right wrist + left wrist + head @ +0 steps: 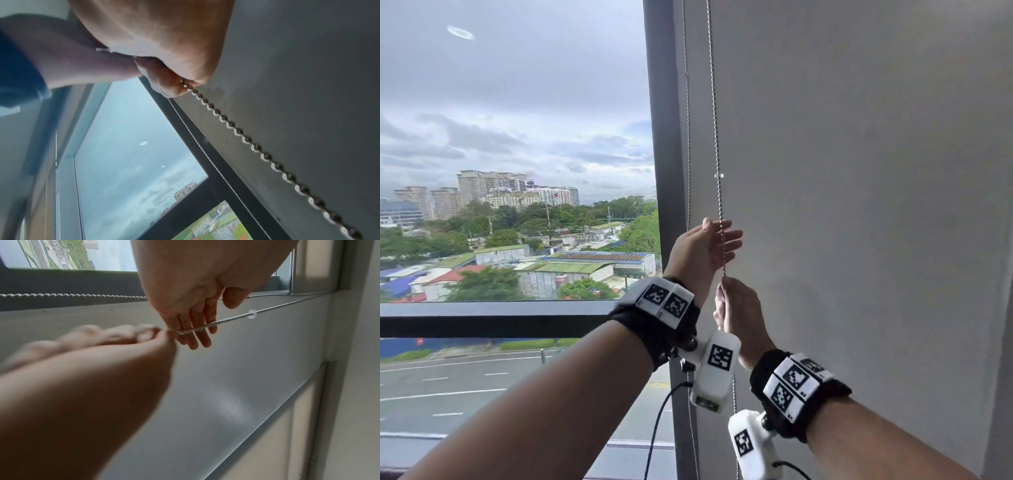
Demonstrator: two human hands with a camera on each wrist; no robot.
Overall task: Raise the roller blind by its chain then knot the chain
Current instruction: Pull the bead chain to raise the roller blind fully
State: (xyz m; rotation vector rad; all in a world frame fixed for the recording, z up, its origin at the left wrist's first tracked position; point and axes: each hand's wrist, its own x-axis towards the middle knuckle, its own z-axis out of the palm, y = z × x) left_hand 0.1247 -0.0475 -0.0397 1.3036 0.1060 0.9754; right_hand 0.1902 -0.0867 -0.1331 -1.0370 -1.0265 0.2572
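The grey roller blind (859, 205) hangs down on the right. Its bead chain (717, 137) runs down in front of the blind's left edge, with a clear stopper (719, 175) on it. A second strand (688, 137) hangs just to the left. My left hand (714, 240) is raised with straight fingers, and the chain crosses them. Below it my right hand (723, 282) pinches the chain between thumb and fingertips. In the left wrist view the left hand (195, 321) is spread and the right hand (166, 332) pinches the chain (230, 318). The right wrist view shows the right hand's pinch (183, 84) on the chain (257, 148).
A dark window mullion (664, 137) stands left of the chain. A dark horizontal rail (500, 318) crosses the uncovered glass pane (517, 102), which looks out on buildings and a road. A black cable (657, 428) hangs from the left wrist camera.
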